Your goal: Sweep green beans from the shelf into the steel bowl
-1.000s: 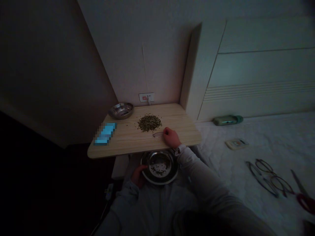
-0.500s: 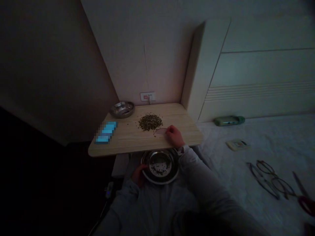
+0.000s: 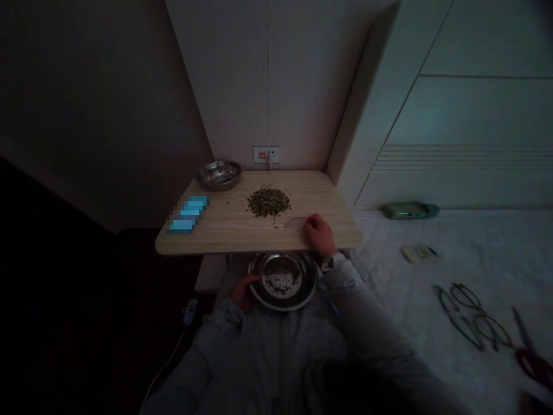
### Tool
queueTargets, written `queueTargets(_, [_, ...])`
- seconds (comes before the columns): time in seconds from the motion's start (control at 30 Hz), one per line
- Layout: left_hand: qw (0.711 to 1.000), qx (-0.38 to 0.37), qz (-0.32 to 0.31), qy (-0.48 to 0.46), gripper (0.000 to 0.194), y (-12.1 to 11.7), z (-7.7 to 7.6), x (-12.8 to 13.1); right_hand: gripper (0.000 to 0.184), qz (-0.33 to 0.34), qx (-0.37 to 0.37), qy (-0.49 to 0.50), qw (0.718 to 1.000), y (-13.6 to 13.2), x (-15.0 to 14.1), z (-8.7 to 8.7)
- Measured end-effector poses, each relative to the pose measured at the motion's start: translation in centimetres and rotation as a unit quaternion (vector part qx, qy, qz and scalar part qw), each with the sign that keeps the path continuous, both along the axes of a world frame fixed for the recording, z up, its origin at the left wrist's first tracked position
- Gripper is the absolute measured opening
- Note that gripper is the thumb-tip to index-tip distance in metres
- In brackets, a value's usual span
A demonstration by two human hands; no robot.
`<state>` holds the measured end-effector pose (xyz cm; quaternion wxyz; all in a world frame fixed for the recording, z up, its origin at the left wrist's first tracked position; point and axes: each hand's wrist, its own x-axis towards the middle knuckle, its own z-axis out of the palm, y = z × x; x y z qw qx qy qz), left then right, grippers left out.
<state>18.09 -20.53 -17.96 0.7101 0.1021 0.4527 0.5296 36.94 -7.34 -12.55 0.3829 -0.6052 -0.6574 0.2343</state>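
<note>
My right hand [image 3: 318, 233] is closed in a pinch on a thin, see-through flat piece with a curved edge [image 3: 296, 222]; its exact kind is unclear. The piece lies low over the wooden tabletop [image 3: 224, 233], just right of a few loose bits. Behind it spreads a heap of small dark green and brown seed-like bits [image 3: 268, 202]. Below the table edge my left hand [image 3: 244, 292] grips the left rim of a metal bowl [image 3: 283, 304] on my lap, its fingers partly hidden. Scattered dark bits lie on the bowl's bottom.
A second metal bowl [image 3: 219, 176] stands at the table's back left, with a blurred-out phone-like screen [image 3: 188, 214] before it. On the bed at right lie a green case [image 3: 410, 211], a pale packet [image 3: 422, 253], glasses [image 3: 479, 314] and red-handled scissors [image 3: 533, 363].
My right hand has drawn the see-through piece slightly right, away from the heap, leaving a few bits beside it. My left hand stays on the bowl. The view has shifted a little.
</note>
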Motion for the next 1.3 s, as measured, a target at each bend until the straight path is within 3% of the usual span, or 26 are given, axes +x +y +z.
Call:
queueTargets(0.13, [0.999, -0.037, 0.009, -0.011, 0.009, -0.09, 0.28, 0.06, 0.011, 0.015, -0.007, -0.023, 1.000, -0.15, -0.13, 0.13])
queueTargets(0.33, [0.999, -0.023, 0.016, -0.036, 0.014, -0.08, 0.43, 0.16, 0.010, 0.045, -0.012, -0.015, 0.999, -0.15, -0.03, 0.08])
queueTargets(0.53, [0.998, -0.060, 0.014, -0.003, 0.015, 0.00, 0.34, 0.06, 0.012, 0.081, -0.022, -0.008, 0.996, -0.38, -0.08, 0.41])
queueTargets(1.3, [0.999, -0.025, 0.007, -0.030, 0.013, -0.01, 0.29, 0.20, 0.013, 0.241, -0.016, -0.106, 0.965, -0.33, 0.15, 0.96])
